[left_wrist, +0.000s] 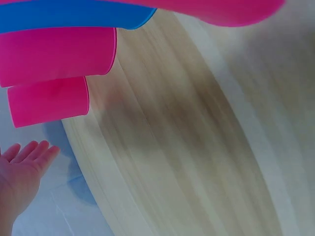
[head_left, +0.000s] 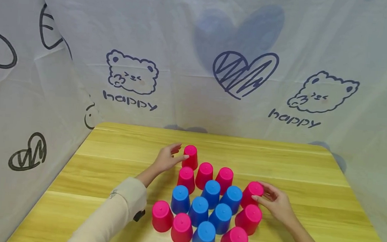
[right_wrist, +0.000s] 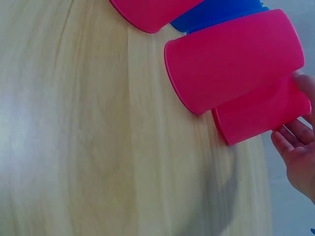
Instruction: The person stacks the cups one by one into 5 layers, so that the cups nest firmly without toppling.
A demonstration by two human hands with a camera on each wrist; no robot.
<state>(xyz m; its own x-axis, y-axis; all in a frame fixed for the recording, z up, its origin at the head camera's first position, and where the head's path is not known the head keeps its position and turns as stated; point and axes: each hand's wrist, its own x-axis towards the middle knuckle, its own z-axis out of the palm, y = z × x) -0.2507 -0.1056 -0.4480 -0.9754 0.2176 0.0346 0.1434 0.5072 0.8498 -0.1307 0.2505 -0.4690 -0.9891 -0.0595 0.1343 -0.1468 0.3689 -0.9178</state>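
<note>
Pink and blue plastic cups stand upside down in a cluster on the table. My left hand (head_left: 167, 159) is at the farthest pink cup (head_left: 191, 159), its thumb tip overlapping the cup's side and its fingers extended. In the left wrist view the left hand (left_wrist: 20, 172) shows straight fingers just past the end of a pink cup (left_wrist: 49, 102). On the right side, my right hand (head_left: 279, 205) grips another pink cup (head_left: 251, 193) between thumb and fingers. The right wrist view has that hand (right_wrist: 301, 160) at the upper end of the pink cup (right_wrist: 266, 113), partly behind a nearer cup.
Several blue cups (head_left: 221, 217) fill the middle of the cluster, with pink cups (head_left: 182, 229) around them. The wooden table (head_left: 110, 149) ends at a hanging white cloth (head_left: 181, 109) printed with bears and hearts. Another cloth (head_left: 8, 123) hangs along the left.
</note>
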